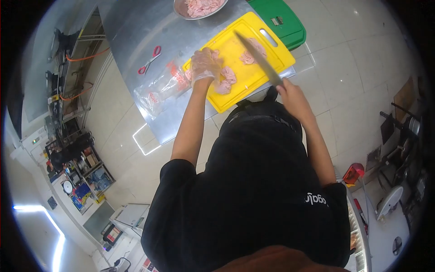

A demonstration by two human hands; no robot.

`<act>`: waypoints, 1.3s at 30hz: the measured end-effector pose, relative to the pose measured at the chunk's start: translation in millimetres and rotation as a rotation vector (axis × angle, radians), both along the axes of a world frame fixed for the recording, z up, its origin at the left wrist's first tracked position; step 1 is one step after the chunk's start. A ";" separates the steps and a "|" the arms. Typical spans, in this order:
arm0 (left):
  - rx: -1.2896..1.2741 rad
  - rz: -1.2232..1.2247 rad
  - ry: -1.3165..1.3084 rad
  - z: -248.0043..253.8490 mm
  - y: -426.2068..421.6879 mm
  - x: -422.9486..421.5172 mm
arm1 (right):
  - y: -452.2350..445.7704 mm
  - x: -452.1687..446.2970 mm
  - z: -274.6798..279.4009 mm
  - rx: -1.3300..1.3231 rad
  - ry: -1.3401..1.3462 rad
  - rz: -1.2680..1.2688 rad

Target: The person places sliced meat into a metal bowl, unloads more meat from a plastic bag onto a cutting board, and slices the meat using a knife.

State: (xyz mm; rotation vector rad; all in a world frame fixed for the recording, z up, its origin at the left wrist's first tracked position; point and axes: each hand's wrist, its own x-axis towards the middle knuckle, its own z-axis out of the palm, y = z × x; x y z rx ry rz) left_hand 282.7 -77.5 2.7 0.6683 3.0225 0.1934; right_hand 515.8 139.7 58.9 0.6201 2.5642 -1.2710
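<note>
My right hand (292, 97) grips the handle of a large knife (260, 56), whose blade slants up and left across the yellow cutting board (247, 93). Under and beside the blade lies a piece of raw pale-pink meat (254, 49). My left hand (204, 65), in a clear plastic glove, is over the board's left part with its fingers closed around another piece of meat (214, 53); the glove partly hides it. More raw meat (226, 80) lies just right of the left wrist.
A metal bowl (199, 17) of meat stands at the steel table's (136, 27) far side. Red-handled scissors (149, 61) and a clear plastic bag (161, 88) with red print lie left of the board. A green-lidded bin (290, 22) stands beyond the table's right edge.
</note>
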 end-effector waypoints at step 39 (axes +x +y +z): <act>0.317 -0.174 -0.147 -36.7 34.7 33.9 | -51.8 -79.6 -53.1 0.187 -0.024 0.140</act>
